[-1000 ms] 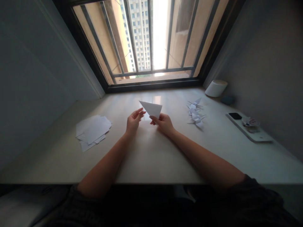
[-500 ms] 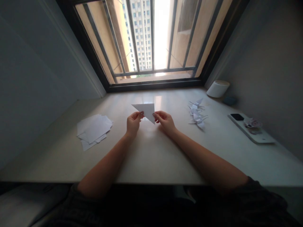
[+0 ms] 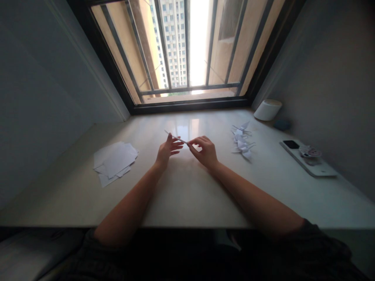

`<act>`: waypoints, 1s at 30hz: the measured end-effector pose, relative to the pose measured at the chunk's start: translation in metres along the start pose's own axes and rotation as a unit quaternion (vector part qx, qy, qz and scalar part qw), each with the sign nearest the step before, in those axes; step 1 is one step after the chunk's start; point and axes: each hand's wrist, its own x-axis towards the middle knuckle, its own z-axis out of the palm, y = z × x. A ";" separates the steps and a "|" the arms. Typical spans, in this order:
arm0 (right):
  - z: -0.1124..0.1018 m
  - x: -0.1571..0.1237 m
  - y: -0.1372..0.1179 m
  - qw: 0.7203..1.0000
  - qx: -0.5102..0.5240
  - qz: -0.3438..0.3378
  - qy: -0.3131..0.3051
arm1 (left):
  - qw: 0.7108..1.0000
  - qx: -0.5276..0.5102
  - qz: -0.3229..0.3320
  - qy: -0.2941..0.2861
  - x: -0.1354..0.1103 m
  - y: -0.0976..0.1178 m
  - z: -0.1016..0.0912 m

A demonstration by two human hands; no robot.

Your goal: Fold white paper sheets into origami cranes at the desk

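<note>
A folded sheet of white paper point(image 3: 179, 139) is held edge-on above the table, so it shows as a thin slanting strip. My right hand point(image 3: 205, 151) pinches its lower right end between thumb and fingertips. At the left part of the paper is my left hand point(image 3: 165, 151), its thumb against the sheet and its other fingers stretched out behind and below it. Several folded paper cranes point(image 3: 242, 141) stand in a row to the right of my hands. On the left lies a loose pile of white paper sheets point(image 3: 118, 159).
A phone point(image 3: 312, 162) with a round grip on its back lies at the right. Behind it are a white cylindrical object point(image 3: 267, 109) and a dark blurred item point(image 3: 282, 125). The pale table point(image 3: 187, 195) reaches a barred window point(image 3: 190, 103), with walls on both sides.
The folded paper has turned from showing its flat triangular face to edge-on. My left fingers have spread from their pinch. My right hand still grips the paper. The view has shifted slightly.
</note>
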 end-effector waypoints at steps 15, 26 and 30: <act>0.006 0.003 0.011 0.982 0.171 0.058 -0.057 | 1.000 -0.029 0.005 0.004 0.006 -0.003 -0.006; 0.016 0.005 0.029 0.952 0.217 0.212 0.029 | 0.993 0.076 0.084 0.029 0.011 -0.009 -0.013; 0.015 0.006 0.031 0.926 0.279 0.250 0.034 | 0.992 0.101 0.080 0.009 0.013 -0.011 -0.015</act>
